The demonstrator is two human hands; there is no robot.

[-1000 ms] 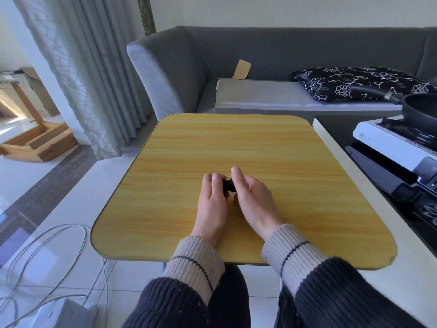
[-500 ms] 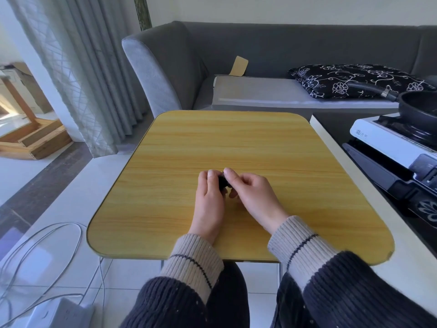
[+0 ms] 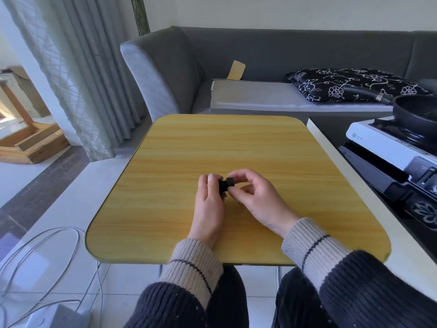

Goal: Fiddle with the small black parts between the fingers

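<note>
Two hands on one small black piece [image 3: 225, 185]: left hand [image 3: 209, 205] gripped, right hand [image 3: 256, 197] pinched its end. Looked light, rigid; best held by the sides.

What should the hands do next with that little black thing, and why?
Probably pull or twist gently. The left hand and right hand both pinch the small black object from opposite sides above the yellow table, so a careful separating move seems likely.
</note>
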